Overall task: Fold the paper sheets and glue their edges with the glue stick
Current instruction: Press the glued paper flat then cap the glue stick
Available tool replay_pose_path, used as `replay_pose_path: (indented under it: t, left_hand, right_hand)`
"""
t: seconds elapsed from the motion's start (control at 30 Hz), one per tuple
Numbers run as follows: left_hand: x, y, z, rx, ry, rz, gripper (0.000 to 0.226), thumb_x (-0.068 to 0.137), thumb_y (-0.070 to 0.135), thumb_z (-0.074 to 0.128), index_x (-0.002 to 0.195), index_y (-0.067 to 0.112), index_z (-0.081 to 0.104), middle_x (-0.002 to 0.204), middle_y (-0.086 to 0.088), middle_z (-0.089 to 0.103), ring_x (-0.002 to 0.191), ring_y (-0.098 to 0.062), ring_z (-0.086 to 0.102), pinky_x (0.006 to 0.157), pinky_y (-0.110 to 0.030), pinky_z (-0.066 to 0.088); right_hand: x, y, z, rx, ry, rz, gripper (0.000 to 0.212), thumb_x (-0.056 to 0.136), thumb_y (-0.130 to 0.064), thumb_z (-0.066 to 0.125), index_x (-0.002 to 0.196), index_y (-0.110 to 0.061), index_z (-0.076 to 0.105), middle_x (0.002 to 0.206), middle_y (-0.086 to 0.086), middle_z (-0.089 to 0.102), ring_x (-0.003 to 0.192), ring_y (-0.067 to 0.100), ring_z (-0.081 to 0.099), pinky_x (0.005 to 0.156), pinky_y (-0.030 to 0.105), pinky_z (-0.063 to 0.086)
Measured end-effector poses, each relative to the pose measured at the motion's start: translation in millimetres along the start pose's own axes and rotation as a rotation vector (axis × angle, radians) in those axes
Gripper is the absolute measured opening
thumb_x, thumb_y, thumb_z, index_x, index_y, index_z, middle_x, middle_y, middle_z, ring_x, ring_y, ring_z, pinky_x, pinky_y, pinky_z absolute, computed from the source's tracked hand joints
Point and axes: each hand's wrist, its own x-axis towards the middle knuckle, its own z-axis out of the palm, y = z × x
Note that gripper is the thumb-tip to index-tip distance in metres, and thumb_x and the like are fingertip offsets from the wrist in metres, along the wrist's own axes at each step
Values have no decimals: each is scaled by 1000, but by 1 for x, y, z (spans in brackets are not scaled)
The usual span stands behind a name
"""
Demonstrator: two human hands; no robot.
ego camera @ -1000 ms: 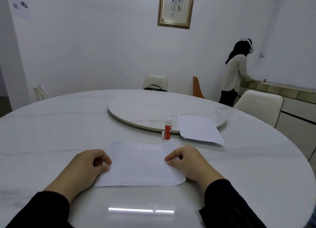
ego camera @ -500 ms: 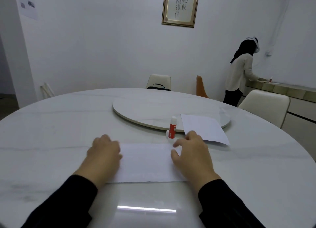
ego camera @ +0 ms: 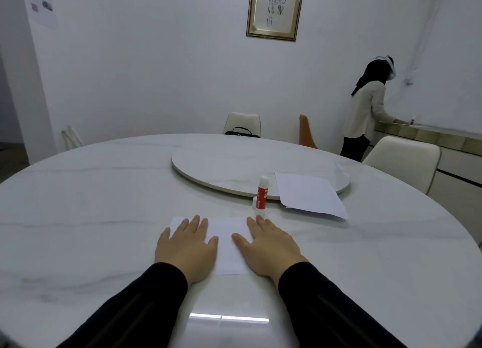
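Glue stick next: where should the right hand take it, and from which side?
Grip the glue stick round its red middle band, coming from the near right. It stands upright just beyond the right hand, with its loose cap on the left and the spare sheets further right.

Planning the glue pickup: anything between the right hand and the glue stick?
Nothing visible. The right hand lies flat on the folded sheet; the glue stick stands upright just beyond its fingertips, with its cap beside it on the left. The paper stack sits off to the right.
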Motion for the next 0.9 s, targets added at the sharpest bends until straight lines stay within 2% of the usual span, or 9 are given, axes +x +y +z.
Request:
replay_pose_path:
  t: [0.17,0.3,0.4,0.47,0.53,0.63,0.7,0.8,0.9]
  left_hand:
    - [2,-2,-2,-12,-9,0,58,96,43,14,151,27,4,160,9,-4,148,-12,-2,119,-42,-2]
    - [8,-1,-3,-5,-7,-23,59,95,46,14,151,31,3,161,7,-5,148,-18,-4,119,-44,-2]
    - [9,-2,-3,5,-13,-21,59,95,46,15,151,29,3,161,5,-4,148,-20,-4,119,-44,-2]
    - [6,-2,-3,13,-8,-23,59,95,44,16,151,27,4,161,3,-3,148,-21,-4,120,-44,-2]
    - [4,1,-3,5,-4,-17,60,95,42,18,151,24,5,161,1,-2,148,-23,-3,120,-42,-1]
    - [1,8,-3,-39,-21,21,61,95,41,22,151,20,8,161,-2,1,148,-23,-1,121,-38,2]
    - [1,8,-4,-90,-2,16,60,96,40,24,151,21,11,161,-1,4,148,-20,2,120,-35,6]
    - [6,-1,-8,-136,78,-75,59,96,42,24,150,20,14,160,-2,10,148,-19,6,118,-34,12]
    - [10,-4,-8,-54,45,-95,62,95,46,21,151,20,11,161,-3,4,148,-21,1,120,-37,8]
  right_hand:
    - [-14,20,-11,-139,-48,6,54,100,-35,14,152,-26,3,162,-4,-6,149,14,-3,117,51,-5]
    - [-18,35,-15,-225,-23,150,54,98,-34,13,151,-28,2,162,-5,-7,148,27,-9,113,60,-7]
    - [-15,51,-21,-229,187,318,52,99,-37,19,138,-12,42,148,16,36,141,34,23,113,48,18]
    - [-11,62,-28,189,398,431,43,97,-34,32,100,-4,62,115,18,60,112,34,51,89,36,40]
    - [-1,71,-36,740,485,539,31,92,-29,44,81,-3,57,88,17,63,83,33,57,69,32,42]
    - [17,84,-45,1480,536,656,12,89,-19,54,98,-10,54,92,9,58,59,27,58,49,30,47]
    - [30,92,-50,1833,546,634,29,91,-8,53,120,-9,50,114,9,51,61,28,61,41,26,53]
    - [51,96,-51,1947,604,637,38,91,-3,54,128,-6,48,122,11,47,59,30,68,29,14,40]
    - [72,108,-48,1945,668,684,24,96,-6,41,118,-8,50,122,10,52,53,16,67,27,12,33]
